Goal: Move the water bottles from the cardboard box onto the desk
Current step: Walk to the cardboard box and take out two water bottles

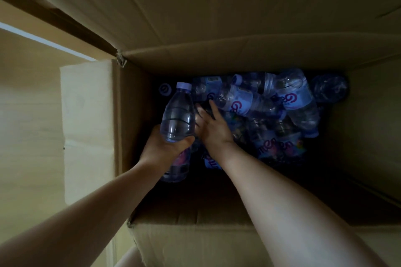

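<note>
I look down into a deep cardboard box with a dim pile of clear water bottles with blue labels lying at its bottom. My left hand grips one bottle around its middle, cap pointing away from me, lifted above the pile near the box's left wall. My right hand reaches down beside it, fingers extended onto the bottles in the heap; the fingertips are lost in shadow. The desk is out of sight.
The box's flaps stand open: a large one at the far side and one on the left. The near wall lies under my forearms. A pale wooden surface shows to the left of the box.
</note>
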Available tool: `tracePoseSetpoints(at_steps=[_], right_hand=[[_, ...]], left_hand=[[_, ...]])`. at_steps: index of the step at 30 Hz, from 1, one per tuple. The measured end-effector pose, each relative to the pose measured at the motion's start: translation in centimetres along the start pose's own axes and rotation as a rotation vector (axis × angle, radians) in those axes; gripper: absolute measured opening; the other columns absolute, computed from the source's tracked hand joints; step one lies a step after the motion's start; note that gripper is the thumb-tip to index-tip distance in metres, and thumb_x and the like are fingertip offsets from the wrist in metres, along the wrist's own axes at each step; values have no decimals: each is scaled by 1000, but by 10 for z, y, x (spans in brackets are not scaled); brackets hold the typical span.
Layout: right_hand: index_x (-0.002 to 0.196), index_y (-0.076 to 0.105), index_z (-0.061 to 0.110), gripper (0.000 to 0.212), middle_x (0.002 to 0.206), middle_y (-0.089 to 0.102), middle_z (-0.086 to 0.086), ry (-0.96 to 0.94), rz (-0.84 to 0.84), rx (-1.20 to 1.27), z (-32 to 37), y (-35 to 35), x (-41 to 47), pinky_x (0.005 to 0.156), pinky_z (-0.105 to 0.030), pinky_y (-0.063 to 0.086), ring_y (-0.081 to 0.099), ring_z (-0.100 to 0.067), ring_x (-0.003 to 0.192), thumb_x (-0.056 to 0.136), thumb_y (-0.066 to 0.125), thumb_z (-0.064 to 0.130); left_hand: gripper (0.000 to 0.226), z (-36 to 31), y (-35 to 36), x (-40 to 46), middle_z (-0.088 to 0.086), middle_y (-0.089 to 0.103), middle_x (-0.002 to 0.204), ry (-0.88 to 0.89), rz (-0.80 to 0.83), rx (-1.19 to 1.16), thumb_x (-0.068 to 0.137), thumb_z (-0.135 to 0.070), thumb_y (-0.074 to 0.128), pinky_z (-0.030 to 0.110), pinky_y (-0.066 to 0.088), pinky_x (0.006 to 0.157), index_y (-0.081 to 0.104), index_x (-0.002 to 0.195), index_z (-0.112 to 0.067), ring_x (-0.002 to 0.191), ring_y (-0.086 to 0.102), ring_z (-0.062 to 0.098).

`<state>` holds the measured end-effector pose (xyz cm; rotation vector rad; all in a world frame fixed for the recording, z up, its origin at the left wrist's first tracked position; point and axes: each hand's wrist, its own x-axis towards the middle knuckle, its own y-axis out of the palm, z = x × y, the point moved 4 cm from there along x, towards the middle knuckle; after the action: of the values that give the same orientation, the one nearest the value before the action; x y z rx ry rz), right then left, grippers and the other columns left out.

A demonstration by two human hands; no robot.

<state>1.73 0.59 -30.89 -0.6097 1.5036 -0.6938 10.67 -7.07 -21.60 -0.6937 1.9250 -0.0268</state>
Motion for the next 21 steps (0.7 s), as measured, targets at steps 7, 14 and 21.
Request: tracePoseSetpoints(at_steps=[7, 14, 21], right_hand=[[139, 41, 16, 77, 140, 44, -16, 38, 24, 231, -15, 2, -27, 119, -49, 6, 31, -33, 135, 76, 67, 53], [120, 62, 28, 51, 117, 65, 12, 361, 206, 1772, -36, 31, -101, 97, -28, 45, 58, -9, 112, 74, 79, 43], [104, 65, 19, 20, 98, 75, -5, 450, 260, 2304, -49, 1, -139, 83, -34, 56, 71, -19, 90, 88, 68, 30]], left_hand=[[40, -14, -6, -10, -9, 68, 97, -31, 4, -82, 76, -29, 77, 26, 50, 75, 58, 111, -31, 89, 65, 9], [44, -21, -1, -24, -6, 67, 96, -113, 23, -105, 73, -36, 79, 27, 50, 70, 54, 108, -30, 88, 65, 12], [50, -20, -1, -42, -3, 65, 91, -133, 19, -22, 71, -35, 81, 24, 47, 62, 51, 109, -23, 80, 64, 13]])
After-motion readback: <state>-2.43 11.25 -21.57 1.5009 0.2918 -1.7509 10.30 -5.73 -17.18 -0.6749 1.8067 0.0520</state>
